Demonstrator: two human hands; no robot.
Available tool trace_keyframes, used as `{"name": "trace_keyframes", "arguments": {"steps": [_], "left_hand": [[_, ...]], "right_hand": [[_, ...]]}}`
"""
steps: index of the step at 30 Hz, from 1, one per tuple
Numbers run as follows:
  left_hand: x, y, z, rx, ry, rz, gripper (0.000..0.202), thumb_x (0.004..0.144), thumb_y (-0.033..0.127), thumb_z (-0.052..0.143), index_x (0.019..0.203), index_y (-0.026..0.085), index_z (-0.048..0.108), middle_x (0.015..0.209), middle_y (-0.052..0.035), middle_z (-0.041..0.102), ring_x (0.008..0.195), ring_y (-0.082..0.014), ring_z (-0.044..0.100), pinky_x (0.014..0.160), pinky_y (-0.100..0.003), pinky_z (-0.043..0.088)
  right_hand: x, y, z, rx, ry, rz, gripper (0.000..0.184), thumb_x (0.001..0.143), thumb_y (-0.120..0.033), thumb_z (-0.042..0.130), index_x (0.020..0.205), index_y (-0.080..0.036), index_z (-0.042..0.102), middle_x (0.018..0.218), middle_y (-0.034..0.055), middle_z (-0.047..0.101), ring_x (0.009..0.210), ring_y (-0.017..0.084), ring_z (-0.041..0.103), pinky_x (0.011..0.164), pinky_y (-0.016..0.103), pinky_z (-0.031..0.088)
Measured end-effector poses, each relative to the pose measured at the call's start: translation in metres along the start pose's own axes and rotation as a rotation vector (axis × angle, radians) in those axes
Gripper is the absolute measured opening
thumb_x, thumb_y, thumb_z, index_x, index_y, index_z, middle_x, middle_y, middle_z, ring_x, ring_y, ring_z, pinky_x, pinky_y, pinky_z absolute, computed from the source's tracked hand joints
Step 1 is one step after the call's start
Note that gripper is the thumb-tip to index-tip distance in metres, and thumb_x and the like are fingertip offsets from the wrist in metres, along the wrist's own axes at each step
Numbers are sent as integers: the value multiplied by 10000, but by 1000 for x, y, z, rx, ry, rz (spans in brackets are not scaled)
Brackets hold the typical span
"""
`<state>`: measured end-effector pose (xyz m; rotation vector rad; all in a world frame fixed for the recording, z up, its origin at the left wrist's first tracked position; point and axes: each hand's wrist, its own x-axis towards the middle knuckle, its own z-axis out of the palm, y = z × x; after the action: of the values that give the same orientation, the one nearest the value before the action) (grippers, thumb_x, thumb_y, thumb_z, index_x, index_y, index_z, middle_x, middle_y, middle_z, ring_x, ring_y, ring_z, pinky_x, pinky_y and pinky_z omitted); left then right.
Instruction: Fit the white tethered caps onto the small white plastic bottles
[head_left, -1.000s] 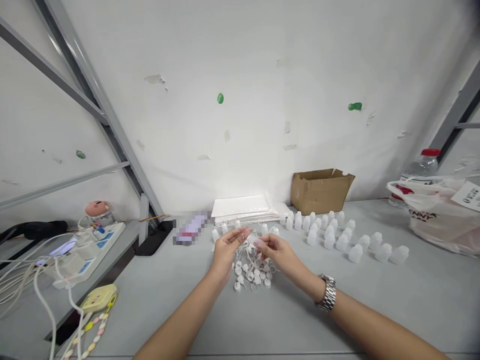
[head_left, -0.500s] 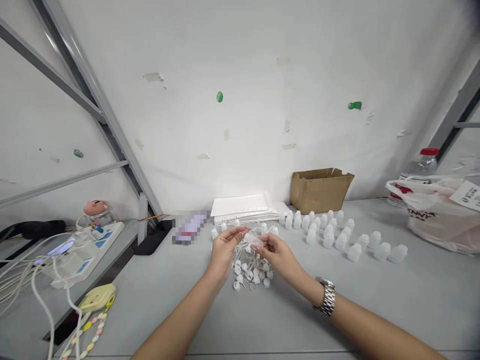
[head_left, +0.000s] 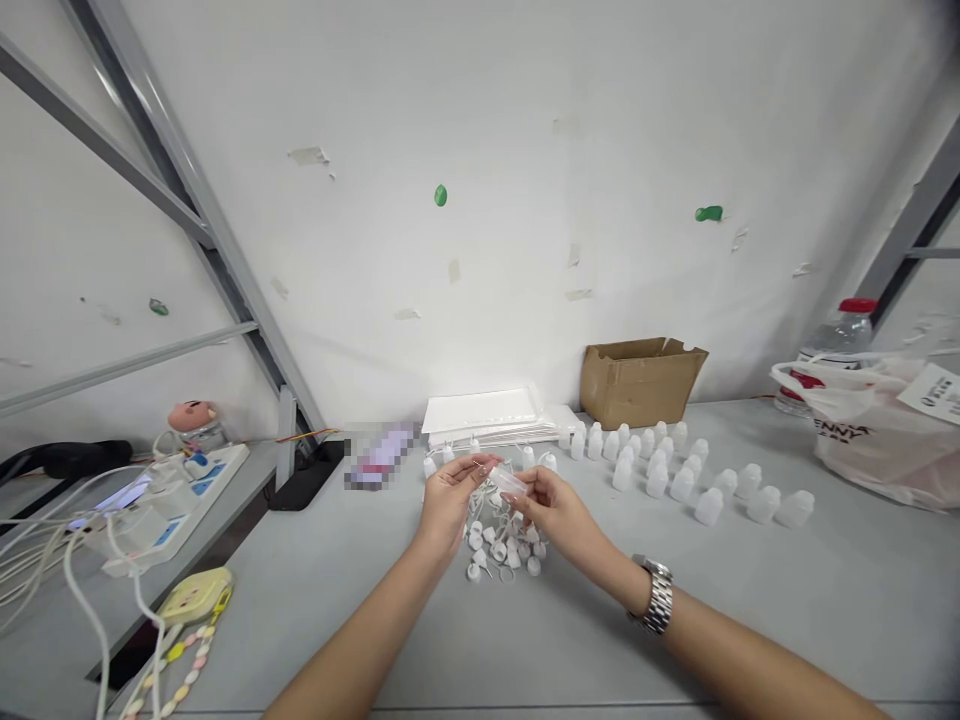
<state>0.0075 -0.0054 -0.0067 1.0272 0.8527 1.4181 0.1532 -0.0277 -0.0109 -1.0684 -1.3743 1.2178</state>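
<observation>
My right hand (head_left: 551, 500) is closed around a small translucent plastic bottle (head_left: 508, 483), tilted on its side above the table. At the bottle's left end, my left hand (head_left: 454, 495) has its fingers pinched together; they hide whatever small part they hold. Below both hands lies a loose pile of white caps (head_left: 499, 550) with thin cords and loops. Just behind my hands stand several small bottles with white tops (head_left: 550, 461), partly hidden by my fingers.
Uncapped-looking translucent bottles (head_left: 682, 484) stand in rows at right. Behind them are a cardboard box (head_left: 637, 385) and flat white packs (head_left: 484, 412). A plastic bag (head_left: 862, 440) and red-capped bottle (head_left: 847, 325) stand far right. Left are a phone-like pixelated item (head_left: 381, 455) and power strip (head_left: 176, 510).
The bottle has tilted and shifted slightly between my hands, and my right fingers have moved a little along it. Everything on the table stays in place.
</observation>
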Motion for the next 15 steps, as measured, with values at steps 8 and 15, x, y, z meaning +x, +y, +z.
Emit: {"name": "trace_keyframes", "arguments": {"steps": [8, 15], "left_hand": [[0, 3, -2, 6, -96, 37, 140, 601, 230, 733, 722, 169, 695, 818, -57, 724, 846, -185, 638, 846, -318, 441], [0, -2, -1, -89, -123, -158, 269, 712, 349, 657, 899, 157, 683, 1066, -103, 672, 1026, -206, 594, 963, -324, 383]], "right_hand": [[-3, -10, -6, 255, -306, 197, 370, 721, -490, 592, 582, -171, 468, 443, -59, 430, 380, 56, 314, 417, 225, 201], [2, -6, -7, 83, 8, 16, 405, 707, -579, 567, 635, -191, 476, 531, -34, 507, 438, 97, 444, 465, 251, 348]]}}
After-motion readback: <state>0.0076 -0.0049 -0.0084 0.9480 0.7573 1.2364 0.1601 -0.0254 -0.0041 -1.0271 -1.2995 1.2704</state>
